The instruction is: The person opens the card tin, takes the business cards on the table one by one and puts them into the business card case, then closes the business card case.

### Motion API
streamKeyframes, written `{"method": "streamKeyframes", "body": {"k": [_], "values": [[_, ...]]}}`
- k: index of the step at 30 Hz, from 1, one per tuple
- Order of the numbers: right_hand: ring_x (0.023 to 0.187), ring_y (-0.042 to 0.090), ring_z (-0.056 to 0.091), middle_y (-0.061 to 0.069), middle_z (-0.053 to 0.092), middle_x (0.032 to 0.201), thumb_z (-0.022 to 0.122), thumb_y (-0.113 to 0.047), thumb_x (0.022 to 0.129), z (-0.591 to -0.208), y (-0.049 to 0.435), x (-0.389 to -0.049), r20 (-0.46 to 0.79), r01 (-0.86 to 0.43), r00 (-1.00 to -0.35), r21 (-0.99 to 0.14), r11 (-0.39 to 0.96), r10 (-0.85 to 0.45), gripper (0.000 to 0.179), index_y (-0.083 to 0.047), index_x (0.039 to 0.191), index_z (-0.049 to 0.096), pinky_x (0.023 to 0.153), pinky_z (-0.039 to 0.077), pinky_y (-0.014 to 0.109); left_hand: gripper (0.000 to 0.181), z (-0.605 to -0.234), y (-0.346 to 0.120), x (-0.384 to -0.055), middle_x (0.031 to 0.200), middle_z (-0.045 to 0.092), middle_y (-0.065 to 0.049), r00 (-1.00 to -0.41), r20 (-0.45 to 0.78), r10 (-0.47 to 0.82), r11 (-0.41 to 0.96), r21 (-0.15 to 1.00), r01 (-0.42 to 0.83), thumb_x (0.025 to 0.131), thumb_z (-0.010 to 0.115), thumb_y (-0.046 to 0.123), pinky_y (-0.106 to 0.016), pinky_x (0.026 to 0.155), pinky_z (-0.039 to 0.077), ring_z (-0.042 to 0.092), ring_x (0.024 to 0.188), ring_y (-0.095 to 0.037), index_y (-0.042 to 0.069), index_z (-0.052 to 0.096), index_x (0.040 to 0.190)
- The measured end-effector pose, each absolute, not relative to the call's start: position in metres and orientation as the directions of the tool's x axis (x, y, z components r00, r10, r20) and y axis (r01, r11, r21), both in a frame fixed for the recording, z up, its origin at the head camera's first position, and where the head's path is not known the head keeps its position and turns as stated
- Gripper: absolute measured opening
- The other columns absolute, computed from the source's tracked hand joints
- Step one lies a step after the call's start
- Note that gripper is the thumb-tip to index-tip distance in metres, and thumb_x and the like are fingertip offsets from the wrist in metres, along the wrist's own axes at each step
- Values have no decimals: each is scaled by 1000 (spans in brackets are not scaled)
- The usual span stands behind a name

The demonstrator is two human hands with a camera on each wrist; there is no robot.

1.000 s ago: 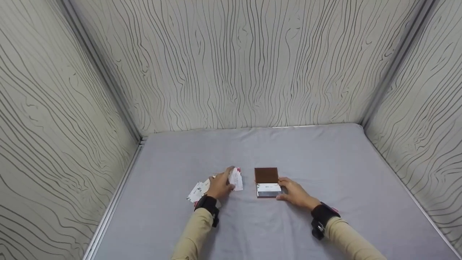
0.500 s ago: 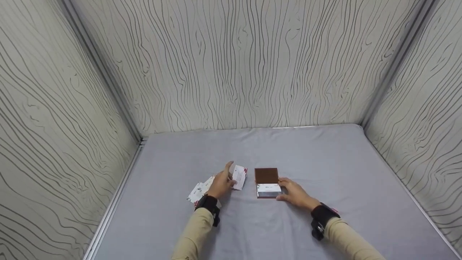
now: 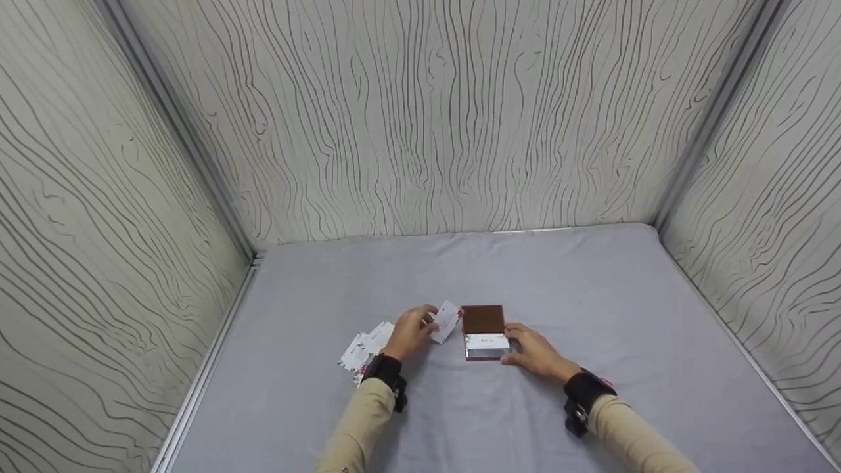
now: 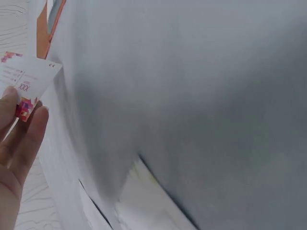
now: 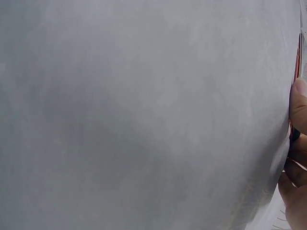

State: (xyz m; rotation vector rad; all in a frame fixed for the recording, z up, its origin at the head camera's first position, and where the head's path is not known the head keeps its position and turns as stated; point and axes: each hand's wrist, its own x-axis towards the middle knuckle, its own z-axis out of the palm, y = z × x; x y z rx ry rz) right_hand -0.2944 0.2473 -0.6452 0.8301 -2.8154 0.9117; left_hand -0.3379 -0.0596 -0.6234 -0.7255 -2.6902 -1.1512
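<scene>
My left hand (image 3: 409,334) pinches a white business card (image 3: 447,321) with red floral corners, thumb on its printed face in the left wrist view. The card is raised and tilted, just left of the card case. That business card case (image 3: 483,319) lies with its brown lid swung back, and white cards (image 3: 487,341) sit in its lower half. My right hand (image 3: 535,353) grips the case's right edge between thumb and fingers; only part of this hold shows in the right wrist view. Behind the left hand, several loose cards (image 3: 363,349) lie overlapping on the cloth, partly hidden by the wrist.
A grey cloth (image 3: 420,276) with slight wrinkles covers the table. Pale panels with a wood-grain pattern (image 3: 420,131) enclose the back and both sides. Metal rails (image 3: 209,368) run along the table's left edge.
The left hand has lifted a card from the cloth and carried it right, toward the case, turning it to a slant. The right hand and the case stay essentially in place.
</scene>
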Motion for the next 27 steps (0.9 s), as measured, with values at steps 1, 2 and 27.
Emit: {"method": "streamKeyframes", "body": {"k": [1, 2, 27], "values": [[122, 51, 49, 33, 52, 131, 80, -27, 81, -645, 247, -294, 226, -518, -850, -526, 675, -476, 64, 18, 120, 58, 100, 38, 60, 23, -623, -57, -338, 89, 68, -8, -870, 307, 387, 587, 645, 489, 89, 70, 3, -34, 73, 52, 64, 79, -19, 4, 66, 112], [122, 51, 49, 33, 52, 131, 80, -27, 81, -645, 247, -294, 229, -521, -848, -524, 673, -478, 63, 18, 119, 58, 100, 38, 60, 23, -623, -55, -339, 89, 68, -8, -863, 316, 393, 578, 645, 500, 89, 70, 2, -34, 73, 52, 64, 79, -19, 4, 67, 111], [120, 49, 51, 30, 54, 130, 81, -22, 80, -645, 247, -292, 263, -539, -838, -533, 652, -477, 56, 16, 116, 61, 99, 39, 59, 29, -614, -5, -336, 98, 70, -11, -754, 367, 545, 517, 562, 646, 86, 65, -12, -29, 81, 53, 66, 90, -22, 0, 70, 112]]}}
